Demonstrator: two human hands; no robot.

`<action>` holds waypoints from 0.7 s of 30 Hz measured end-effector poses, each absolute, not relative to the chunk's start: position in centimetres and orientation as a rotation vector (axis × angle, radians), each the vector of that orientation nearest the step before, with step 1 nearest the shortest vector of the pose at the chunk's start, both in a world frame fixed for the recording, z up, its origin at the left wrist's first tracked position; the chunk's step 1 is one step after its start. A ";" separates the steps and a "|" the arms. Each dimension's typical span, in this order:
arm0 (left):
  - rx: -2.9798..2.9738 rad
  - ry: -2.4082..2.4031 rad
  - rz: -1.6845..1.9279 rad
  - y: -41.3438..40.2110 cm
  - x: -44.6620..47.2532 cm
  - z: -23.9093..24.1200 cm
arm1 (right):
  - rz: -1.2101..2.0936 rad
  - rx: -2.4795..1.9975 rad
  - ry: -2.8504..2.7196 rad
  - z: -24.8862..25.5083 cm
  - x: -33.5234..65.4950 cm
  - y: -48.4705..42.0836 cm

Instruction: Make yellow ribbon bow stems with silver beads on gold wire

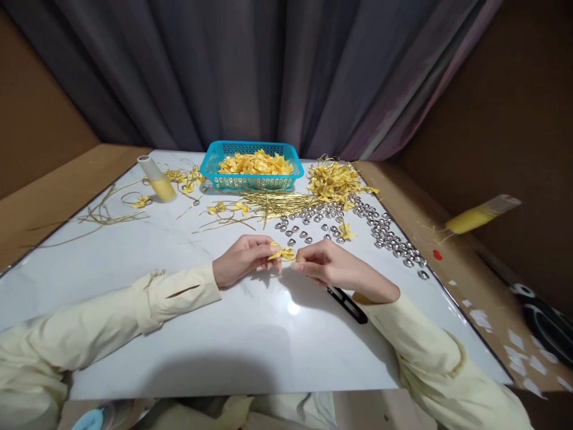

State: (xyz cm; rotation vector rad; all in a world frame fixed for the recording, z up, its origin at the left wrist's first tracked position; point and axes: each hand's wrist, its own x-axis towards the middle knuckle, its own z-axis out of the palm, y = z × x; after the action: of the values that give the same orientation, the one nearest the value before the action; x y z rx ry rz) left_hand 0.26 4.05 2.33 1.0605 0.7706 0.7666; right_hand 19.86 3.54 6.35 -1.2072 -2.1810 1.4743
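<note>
Left hand point(244, 257) and right hand point(333, 267) meet over the white tabletop point(179, 334), wrists resting on it. The fingers point(267, 258) of the left hand are pinched closed on one side of a yellow ribbon bow point(282, 253); the right hand's fingers point(303, 263) are closed on the other side. The bow is held between the two sets of fingertips, just above the surface. Just beyond the fingers lie scattered silver beads point(385, 230), running off to the right. Further beyond sits a bundle of gold wires point(273, 203), then a teal basket point(250, 182) filled with yellow bows. Right of the basket: a pile of wired bows point(333, 179). Far left of the fingers: a yellow bottle point(156, 178), tilted. A black tool point(347, 304) lies under the right wrist; its type cannot be determined.
</note>
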 end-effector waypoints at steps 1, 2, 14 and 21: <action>1.066 0.768 0.773 4.1 0.2 2.3 | 1.487 -1.200 -2.184 6.5 19.9 3.5; 1.073 0.766 0.781 4.1 0.2 2.2 | 1.490 -1.196 -2.189 6.6 20.0 3.5; 1.136 0.726 0.797 4.1 0.0 1.8 | 1.373 -1.239 -2.259 7.3 20.0 3.3; 1.128 0.713 0.804 4.0 0.0 1.9 | 1.343 -1.195 -2.289 7.4 20.0 3.1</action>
State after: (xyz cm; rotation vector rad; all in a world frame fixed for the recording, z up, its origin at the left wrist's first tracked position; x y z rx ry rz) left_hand 0.05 4.01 1.91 1.1276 0.7128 0.8041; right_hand 20.02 3.13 7.39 -1.1950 -2.2886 1.3426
